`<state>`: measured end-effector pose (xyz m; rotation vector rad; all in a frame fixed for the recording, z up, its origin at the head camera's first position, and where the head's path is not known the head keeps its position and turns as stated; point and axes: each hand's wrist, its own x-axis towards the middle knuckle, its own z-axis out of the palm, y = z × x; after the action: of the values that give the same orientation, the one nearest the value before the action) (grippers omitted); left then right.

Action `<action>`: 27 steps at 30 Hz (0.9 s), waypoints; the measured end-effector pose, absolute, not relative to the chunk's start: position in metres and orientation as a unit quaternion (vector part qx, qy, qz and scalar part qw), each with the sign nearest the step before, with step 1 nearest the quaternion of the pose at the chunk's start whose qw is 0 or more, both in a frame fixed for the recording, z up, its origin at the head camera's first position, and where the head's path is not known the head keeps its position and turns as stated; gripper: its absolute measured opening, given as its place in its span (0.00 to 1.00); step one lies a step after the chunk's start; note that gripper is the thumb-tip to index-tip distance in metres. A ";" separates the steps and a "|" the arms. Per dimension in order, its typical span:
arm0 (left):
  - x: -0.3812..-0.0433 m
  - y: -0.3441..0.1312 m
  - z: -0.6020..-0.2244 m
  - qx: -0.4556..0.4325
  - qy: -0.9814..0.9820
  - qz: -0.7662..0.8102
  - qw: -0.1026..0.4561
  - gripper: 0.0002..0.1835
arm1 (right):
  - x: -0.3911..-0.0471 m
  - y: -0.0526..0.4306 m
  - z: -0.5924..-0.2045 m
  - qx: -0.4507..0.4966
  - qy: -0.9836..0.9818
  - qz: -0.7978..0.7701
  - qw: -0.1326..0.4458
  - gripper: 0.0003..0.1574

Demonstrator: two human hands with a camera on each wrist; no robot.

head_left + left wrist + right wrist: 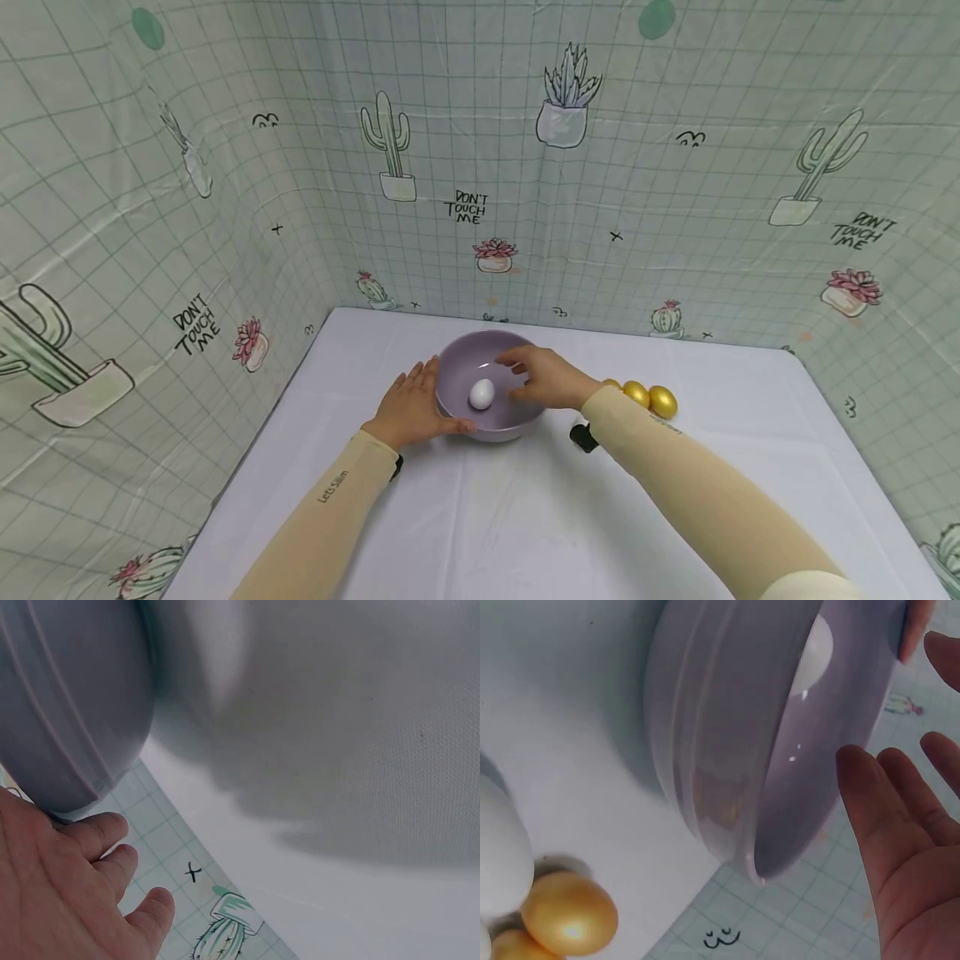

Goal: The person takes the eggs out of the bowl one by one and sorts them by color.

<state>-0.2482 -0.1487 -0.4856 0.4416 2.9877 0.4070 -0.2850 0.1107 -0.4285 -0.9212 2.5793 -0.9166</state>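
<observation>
A purple bowl stands on the white-covered table, and one white egg lies inside it. My left hand rests against the bowl's left side with spread fingers, its thumb along the near rim. Over the right part of the bowl hovers my right hand, fingers apart and loosely bent. Nothing is between those fingers in the right wrist view, where the egg in the bowl is partly hidden by the rim. The left wrist view shows the bowl's outer wall beside the left fingers.
Right of the bowl, partly behind my right forearm, lie several golden eggs. A white egg sits beside them in the right wrist view. A patterned curtain with cactus prints hangs behind and around the table.
</observation>
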 end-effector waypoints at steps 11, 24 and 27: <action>-0.249 -0.148 -0.486 0.147 0.979 0.136 0.043 0.74 | -0.295 0.091 -0.450 -0.310 0.893 -0.303 0.117 0.37; -0.247 -0.150 -0.486 0.152 0.978 0.138 0.038 0.73 | -0.298 0.076 -0.473 -0.273 0.907 -0.296 0.122 0.41; -0.248 -0.150 -0.487 0.154 0.977 0.139 0.037 0.73 | -0.299 0.074 -0.478 -0.276 0.905 -0.298 0.124 0.42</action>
<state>-0.2476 -0.1503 -0.4867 0.4733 3.0000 0.4273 -0.2986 0.0738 -0.4781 -0.8042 2.6392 -0.8702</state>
